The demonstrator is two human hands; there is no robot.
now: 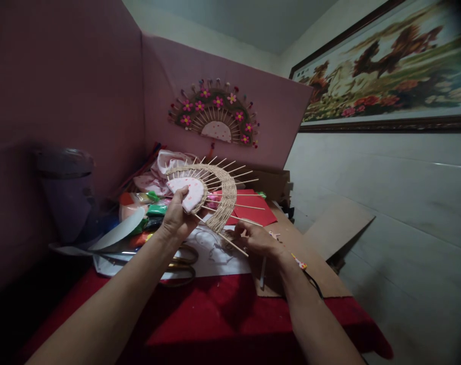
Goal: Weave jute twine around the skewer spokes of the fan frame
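My left hand (177, 215) is closed on a half-round woven fan (227, 195), thumb on its padded centre of white cloth with pink spots (190, 190). Thin wooden sticks radiate from that centre through a band of woven straw-coloured twine and stick out past its edge. My right hand (259, 238) is closed just beside the fan's lower right end, close to the lowest sticks. Its fingers are curled, and what they pinch is hidden. A small tangle of brownish twine (227, 242) shows below the band, by those fingers.
Scissors (185, 263) lie on white paper at the table's left. Behind are packets of coloured material (156, 209) and pink cloth (145, 181). Red sheets (266, 215) and brown cardboard (314, 268) lie right. A finished flowered fan (219, 104) hangs on the pink board.
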